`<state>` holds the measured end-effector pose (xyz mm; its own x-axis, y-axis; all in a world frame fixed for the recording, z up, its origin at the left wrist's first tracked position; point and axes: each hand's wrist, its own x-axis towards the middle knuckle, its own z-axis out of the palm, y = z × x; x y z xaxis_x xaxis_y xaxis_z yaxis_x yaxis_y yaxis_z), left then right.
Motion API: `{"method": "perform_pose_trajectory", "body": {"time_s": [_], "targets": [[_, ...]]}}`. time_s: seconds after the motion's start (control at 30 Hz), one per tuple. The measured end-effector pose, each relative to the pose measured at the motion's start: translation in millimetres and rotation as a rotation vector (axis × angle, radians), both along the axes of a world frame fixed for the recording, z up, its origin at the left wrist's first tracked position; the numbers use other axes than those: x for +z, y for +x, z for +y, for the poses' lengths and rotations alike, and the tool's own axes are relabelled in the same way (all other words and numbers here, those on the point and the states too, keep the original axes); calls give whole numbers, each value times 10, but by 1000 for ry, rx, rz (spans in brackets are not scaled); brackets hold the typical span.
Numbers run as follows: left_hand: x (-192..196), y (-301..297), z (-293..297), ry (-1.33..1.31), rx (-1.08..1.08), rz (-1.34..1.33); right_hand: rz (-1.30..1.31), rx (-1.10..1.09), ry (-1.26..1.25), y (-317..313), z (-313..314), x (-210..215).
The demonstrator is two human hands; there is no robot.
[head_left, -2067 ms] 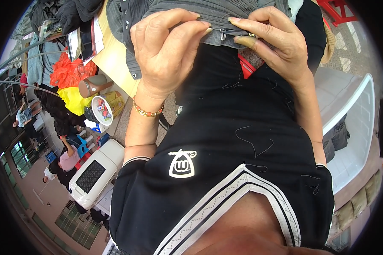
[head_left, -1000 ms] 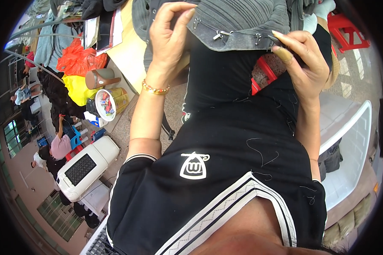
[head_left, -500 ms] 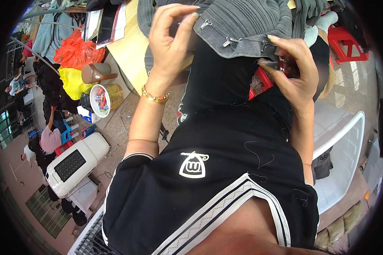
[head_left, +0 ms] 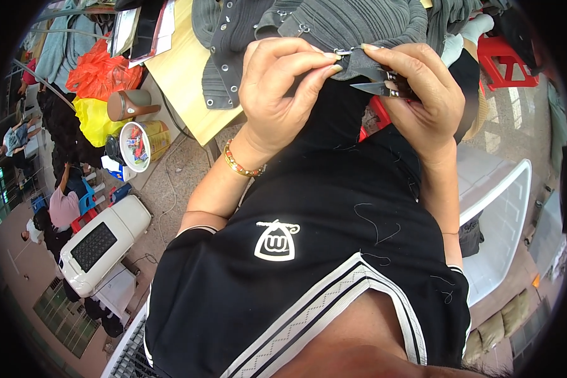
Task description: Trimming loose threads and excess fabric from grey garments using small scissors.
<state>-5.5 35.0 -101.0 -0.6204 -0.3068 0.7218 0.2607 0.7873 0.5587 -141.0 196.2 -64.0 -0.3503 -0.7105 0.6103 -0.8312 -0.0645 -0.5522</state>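
Grey ribbed garment [head_left: 365, 28], one: draped over the lap, its edge raised between the hands. Metal clasp [head_left: 343, 53], one: on that edge, at the left fingertips. Left hand [head_left: 280, 85]: thumb and forefinger pinched together at the clasp. Right hand [head_left: 425, 91]: grasping dark-handled snips [head_left: 373, 89], blades pointing left, forefinger against the cloth. Left side: pale wooden tabletop [head_left: 176, 75], red plastic bag [head_left: 101, 72], lidded mug [head_left: 128, 105]. Right side: red stool [head_left: 509, 66], white bin [head_left: 501, 236].

table [head_left: 189, 88] left of garment [head_left: 359, 25] | mug [head_left: 121, 106], tub [head_left: 159, 140] left of table | cloth [head_left: 471, 236] in bin [head_left: 513, 201], right
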Motion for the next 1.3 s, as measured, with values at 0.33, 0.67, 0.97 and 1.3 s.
{"method": "perform_pose_trajectory", "body": {"time_s": [0.33, 0.67, 0.97, 1.3], "targets": [[-163, -93, 2, 42, 0, 186, -98, 85, -90, 56, -97, -76], [84, -27, -147, -18, -88, -50, 119, 117, -44, -11, 108, 87], [242, -205, -413, -336, -71, 91, 189, 55, 45, -28, 350, 42], [274, -115, -345, -447, -90, 131, 5, 77, 140, -59, 454, -49]]}}
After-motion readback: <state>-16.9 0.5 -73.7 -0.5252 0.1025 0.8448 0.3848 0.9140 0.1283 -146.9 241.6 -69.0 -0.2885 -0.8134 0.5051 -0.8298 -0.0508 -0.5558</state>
